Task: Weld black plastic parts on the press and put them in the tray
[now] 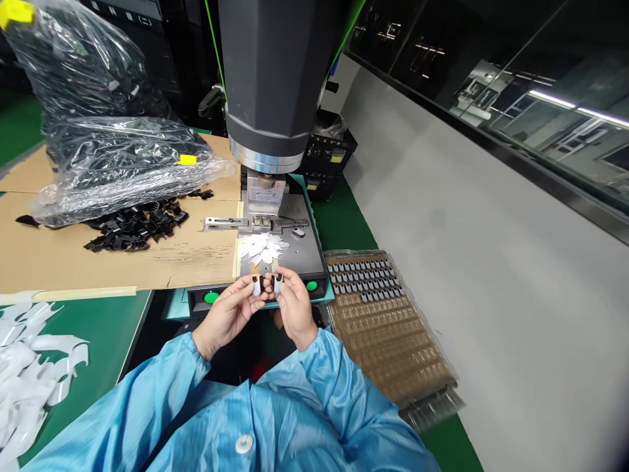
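Note:
My left hand [230, 313] and my right hand [293, 303] meet in front of a press machine [273, 78], fingertips pinched. Each hand holds a small white-and-dark part: the left part [256, 284] and the right part [278, 282] stand upright side by side. Just beyond them a heap of small white pieces [263, 248] lies on the machine's grey base plate [304, 252]. Two green buttons [211, 297] sit on the base's front edge, one beside each hand. Blue sleeves cover both arms.
A brown tray [388, 328] with rows of small parts lies to the right. Cardboard [98, 259] to the left carries loose black parts [132, 226] and clear bags of them [98, 131]. White plastic pieces [29, 367] are piled at lower left. A grey wall rises on the right.

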### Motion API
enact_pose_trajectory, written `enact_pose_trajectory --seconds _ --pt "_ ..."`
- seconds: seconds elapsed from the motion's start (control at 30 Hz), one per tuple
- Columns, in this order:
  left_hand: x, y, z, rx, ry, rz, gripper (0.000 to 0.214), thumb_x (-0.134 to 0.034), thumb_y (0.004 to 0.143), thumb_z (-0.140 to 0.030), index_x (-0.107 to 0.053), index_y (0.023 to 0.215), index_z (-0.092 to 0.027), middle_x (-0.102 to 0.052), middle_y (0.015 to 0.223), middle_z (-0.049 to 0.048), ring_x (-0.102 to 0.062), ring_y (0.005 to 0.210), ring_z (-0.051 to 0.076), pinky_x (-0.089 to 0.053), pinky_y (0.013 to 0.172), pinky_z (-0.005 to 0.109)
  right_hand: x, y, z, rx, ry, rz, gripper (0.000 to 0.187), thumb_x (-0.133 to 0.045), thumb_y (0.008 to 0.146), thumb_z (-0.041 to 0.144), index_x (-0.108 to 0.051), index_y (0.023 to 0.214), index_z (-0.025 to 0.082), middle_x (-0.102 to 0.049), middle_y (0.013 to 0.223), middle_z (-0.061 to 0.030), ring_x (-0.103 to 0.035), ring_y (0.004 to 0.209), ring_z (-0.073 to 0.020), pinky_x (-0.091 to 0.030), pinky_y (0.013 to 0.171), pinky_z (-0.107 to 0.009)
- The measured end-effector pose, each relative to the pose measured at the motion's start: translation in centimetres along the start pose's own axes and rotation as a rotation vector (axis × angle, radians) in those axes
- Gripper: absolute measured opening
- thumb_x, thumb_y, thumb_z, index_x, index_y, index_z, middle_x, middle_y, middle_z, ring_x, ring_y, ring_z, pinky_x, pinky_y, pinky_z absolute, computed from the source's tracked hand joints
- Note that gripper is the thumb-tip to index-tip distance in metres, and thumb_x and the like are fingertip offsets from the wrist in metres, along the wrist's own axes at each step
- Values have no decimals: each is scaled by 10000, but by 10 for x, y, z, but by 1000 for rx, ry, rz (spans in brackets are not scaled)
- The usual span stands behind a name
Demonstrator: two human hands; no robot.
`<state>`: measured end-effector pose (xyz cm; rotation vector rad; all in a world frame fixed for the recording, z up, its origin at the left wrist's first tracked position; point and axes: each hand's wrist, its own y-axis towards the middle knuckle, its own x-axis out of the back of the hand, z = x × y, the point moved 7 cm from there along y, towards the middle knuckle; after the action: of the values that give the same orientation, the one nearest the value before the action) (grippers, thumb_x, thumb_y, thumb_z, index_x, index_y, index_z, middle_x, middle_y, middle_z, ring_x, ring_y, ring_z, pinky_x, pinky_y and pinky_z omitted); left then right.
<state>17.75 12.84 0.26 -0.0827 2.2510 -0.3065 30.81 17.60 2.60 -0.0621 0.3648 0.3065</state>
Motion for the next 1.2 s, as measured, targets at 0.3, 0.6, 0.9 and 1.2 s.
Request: enact_pose_trajectory --seconds 0.3,0.6,0.9,1.2 --pt "-2 0 4 62 -66 33 277 -716 995 -236 -741 1259 -156 -777 1145 115 -758 926 163 -645 789 229 -4 -2 2 -30 67 10 309 -675 965 337 -692 1259 241 -767 1198 -78 -741 929 -201 -659 802 -353" --pt "1 1 5 57 -26 37 296 -734 983 -270 -749 1257 -159 -776 1136 117 -746 909 168 -633 764 234 -3 -4 -1 -32 53 13 293 -630 958 282 -664 1247 245 -757 1174 -63 -730 920 -185 -638 780 -319" --pt "0 1 5 57 -46 77 334 -732 983 -248 -736 1298 -139 -748 1184 135 -710 880 157 -607 744 237 -4 -5 -2 2 49 10 425 -617 779 141 -610 1186 263 -685 1101 -15 -673 864 -156 -594 750 -282" --pt "1 1 5 57 -60 62 367 -781 944 -239 -737 1293 -135 -758 1119 116 -719 841 163 -630 733 263 1 -8 -1 38 -105 -2 367 -555 755 143 -571 1099 267 -578 913 34 -588 784 -135 -515 716 -262"
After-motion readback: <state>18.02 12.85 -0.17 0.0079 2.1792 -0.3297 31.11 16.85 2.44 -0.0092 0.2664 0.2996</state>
